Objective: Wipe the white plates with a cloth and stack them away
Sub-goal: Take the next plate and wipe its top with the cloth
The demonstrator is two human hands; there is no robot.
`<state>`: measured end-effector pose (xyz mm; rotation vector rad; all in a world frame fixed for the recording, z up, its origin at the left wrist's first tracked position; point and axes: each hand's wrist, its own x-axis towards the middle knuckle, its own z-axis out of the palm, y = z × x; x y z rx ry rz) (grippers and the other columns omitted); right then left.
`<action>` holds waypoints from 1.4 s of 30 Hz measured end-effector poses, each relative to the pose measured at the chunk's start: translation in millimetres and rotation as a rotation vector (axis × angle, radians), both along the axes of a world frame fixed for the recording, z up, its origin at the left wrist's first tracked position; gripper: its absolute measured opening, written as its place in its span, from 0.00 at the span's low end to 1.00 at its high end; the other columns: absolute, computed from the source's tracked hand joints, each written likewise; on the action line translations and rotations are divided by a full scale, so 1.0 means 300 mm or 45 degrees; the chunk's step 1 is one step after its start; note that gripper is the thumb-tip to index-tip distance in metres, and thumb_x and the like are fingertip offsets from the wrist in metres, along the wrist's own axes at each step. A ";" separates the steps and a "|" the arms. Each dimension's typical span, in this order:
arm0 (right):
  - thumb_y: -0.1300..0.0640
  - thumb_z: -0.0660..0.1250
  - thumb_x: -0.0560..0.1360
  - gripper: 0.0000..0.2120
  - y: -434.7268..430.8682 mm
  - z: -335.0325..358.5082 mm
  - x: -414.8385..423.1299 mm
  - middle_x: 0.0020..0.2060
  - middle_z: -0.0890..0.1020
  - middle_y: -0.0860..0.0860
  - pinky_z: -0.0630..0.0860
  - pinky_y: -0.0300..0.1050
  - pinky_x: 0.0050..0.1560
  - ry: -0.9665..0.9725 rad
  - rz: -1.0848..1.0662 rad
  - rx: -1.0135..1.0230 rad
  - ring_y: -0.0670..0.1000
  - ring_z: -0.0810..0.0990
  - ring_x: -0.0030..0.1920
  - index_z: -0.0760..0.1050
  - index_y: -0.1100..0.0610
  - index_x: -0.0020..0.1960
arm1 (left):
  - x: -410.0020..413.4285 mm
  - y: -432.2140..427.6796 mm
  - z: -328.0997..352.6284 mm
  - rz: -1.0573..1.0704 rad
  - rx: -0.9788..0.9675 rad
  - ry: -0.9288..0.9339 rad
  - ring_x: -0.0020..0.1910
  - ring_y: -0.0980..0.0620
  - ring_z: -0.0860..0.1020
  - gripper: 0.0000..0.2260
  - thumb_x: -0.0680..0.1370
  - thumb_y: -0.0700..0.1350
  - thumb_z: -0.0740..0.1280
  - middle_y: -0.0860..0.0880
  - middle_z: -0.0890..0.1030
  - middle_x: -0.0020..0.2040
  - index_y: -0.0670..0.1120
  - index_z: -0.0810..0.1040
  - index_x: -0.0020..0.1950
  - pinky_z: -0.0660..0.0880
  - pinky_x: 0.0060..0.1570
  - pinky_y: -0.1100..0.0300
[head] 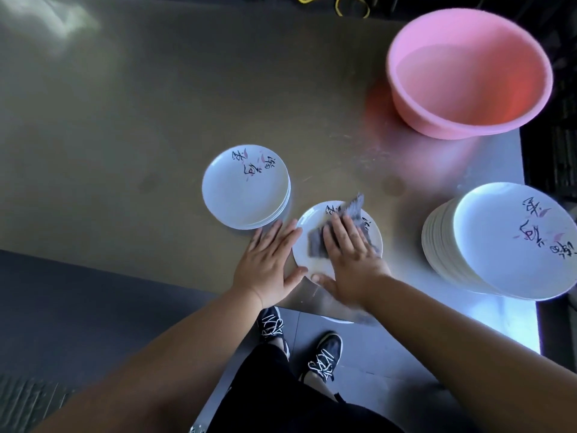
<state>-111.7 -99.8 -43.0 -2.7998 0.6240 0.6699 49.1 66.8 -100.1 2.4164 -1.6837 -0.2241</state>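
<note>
**Now: one plate under the cloth, a stack on either side**

Near the front edge of the metal table (156,120) lies a single white plate (315,218) with black writing along its far rim. A grey cloth (354,207) is spread over its middle, and one corner of the cloth sticks up past the far rim.

The right hand (349,251) lies palm down on the cloth. Its fingers are straight and close together and press the cloth flat against the plate; nothing is gripped. Its thumb reaches out to the left along the plate's near rim.

The left hand (268,260) lies flat on the table against the plate's left rim. Its fingers are straight and slightly spread, holding nothing, and its thumb touches the near rim. Its fingertips point toward a short stack of plates (245,186) just beyond, to the left of the wiped plate.

A taller stack of plates (512,242) stands well to the right, near the table's right edge, leaning a little; the same black writing and pink marks show on its top plate.

A pink basin (468,73) stands at the far right of the table. Below the table edge, two dark shoes with white laces (271,323) show on the floor.
</note>
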 end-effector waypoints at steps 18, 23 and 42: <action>0.24 0.41 0.80 0.47 0.063 -0.011 -0.161 0.82 0.60 0.62 0.61 0.66 0.79 -0.016 0.303 0.089 0.66 0.57 0.82 0.61 0.58 0.83 | -0.005 -0.002 -0.006 0.005 -0.086 -0.003 0.85 0.48 0.54 0.34 0.80 0.62 0.63 0.53 0.59 0.85 0.50 0.63 0.83 0.56 0.81 0.40; 0.25 0.24 0.73 0.50 -0.066 -0.005 -0.039 0.83 0.36 0.54 0.38 0.58 0.83 0.012 0.033 -0.016 0.58 0.34 0.83 0.40 0.54 0.85 | 0.001 0.001 -0.005 -0.007 -0.071 -0.001 0.85 0.48 0.53 0.35 0.80 0.62 0.63 0.52 0.57 0.85 0.49 0.61 0.84 0.55 0.81 0.40; 0.26 0.32 0.74 0.47 -0.116 0.021 -0.090 0.83 0.35 0.44 0.57 0.57 0.79 0.091 -0.186 -0.129 0.60 0.49 0.80 0.40 0.51 0.85 | -0.003 -0.003 -0.005 0.011 -0.103 -0.015 0.84 0.48 0.56 0.34 0.79 0.61 0.64 0.52 0.60 0.85 0.49 0.64 0.82 0.56 0.81 0.41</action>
